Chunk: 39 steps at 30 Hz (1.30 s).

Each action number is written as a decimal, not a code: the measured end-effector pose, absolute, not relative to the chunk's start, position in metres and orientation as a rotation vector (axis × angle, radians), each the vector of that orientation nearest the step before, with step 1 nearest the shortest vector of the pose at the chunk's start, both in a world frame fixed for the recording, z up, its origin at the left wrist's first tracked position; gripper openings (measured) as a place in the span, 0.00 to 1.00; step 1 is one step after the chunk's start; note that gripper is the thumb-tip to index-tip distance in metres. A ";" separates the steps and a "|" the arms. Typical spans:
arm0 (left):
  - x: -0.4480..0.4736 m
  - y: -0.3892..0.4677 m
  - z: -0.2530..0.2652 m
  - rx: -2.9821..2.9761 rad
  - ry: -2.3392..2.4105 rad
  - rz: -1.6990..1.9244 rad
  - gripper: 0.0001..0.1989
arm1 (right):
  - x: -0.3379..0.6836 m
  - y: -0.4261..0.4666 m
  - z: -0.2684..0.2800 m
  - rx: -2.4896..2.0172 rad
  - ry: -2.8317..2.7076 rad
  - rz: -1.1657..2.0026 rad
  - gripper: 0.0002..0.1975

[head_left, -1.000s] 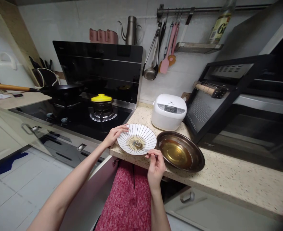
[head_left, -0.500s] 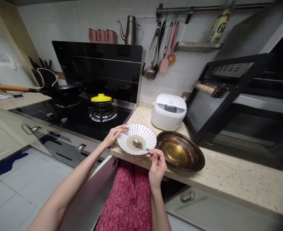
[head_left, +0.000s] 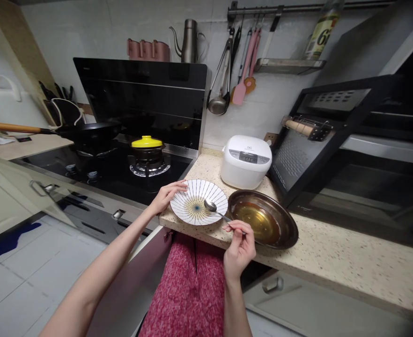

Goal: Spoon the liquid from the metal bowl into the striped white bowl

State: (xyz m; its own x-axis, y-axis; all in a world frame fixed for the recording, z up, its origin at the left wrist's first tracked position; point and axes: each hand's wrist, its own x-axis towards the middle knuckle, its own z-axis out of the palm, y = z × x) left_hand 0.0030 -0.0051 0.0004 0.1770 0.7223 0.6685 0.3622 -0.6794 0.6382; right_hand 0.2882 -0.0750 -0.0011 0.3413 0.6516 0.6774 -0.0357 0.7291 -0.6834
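Note:
My left hand (head_left: 166, 195) grips the left rim of a white plate (head_left: 185, 213) with dark radiating lines, fingers laid over its edge. A little yellowish liquid seems to lie around the plate's centre. A metal spoon (head_left: 210, 206) is pinched by its handle in my right hand (head_left: 239, 245), just beyond the plate's near right edge. The spoon's bowl is over the right half of the plate; whether it touches the surface I cannot tell. Close by on the right sits a dark metal bowl (head_left: 288, 229) holding clear yellowish liquid.
Behind the bowl stands a white rice cooker (head_left: 246, 168). On the stove to the left are a pot with a yellow lid (head_left: 146, 142) and a black wok (head_left: 90, 133) with a long wooden handle. A cabinet door (head_left: 122, 290) hangs open below the counter (head_left: 333, 248).
My right hand has moved right, drawing the spoon from the plate's middle toward its right side. My left hand stays on the rim.

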 end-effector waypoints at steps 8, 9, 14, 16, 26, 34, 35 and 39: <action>0.003 -0.006 0.001 2.117 1.034 1.500 0.26 | 0.301 -0.077 0.006 -0.646 -1.100 0.357 0.09; 0.003 -0.006 0.001 2.115 1.033 1.502 0.26 | 0.302 -0.078 0.007 -0.645 -1.089 0.341 0.09; 0.004 -0.007 0.002 2.108 1.034 1.502 0.26 | 0.308 -0.078 0.014 -0.624 -1.027 0.274 0.07; 0.004 -0.007 0.003 2.106 1.039 1.502 0.26 | 0.312 -0.077 0.015 -0.633 -1.014 0.251 0.07; 0.004 -0.006 0.001 2.115 1.045 1.496 0.26 | 0.325 -0.065 0.004 -0.692 -1.037 0.100 0.08; 0.003 -0.006 0.001 2.132 1.031 1.494 0.25 | 0.329 -0.059 -0.005 -0.714 -1.265 -0.159 0.09; 0.003 -0.006 0.001 2.132 1.033 1.494 0.25 | 0.329 -0.059 -0.005 -0.707 -1.294 -0.179 0.09; 0.003 -0.006 0.001 2.127 1.035 1.497 0.25 | 0.329 -0.058 -0.007 -0.691 -1.368 -0.185 0.10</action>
State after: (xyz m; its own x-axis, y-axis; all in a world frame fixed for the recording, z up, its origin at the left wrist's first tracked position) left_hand 0.0028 -0.0057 0.0008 0.1791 0.7252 0.6648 0.3659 -0.6764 0.6392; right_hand 0.3294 -0.0575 -0.0067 0.2222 0.2663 0.9379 0.5056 0.7911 -0.3444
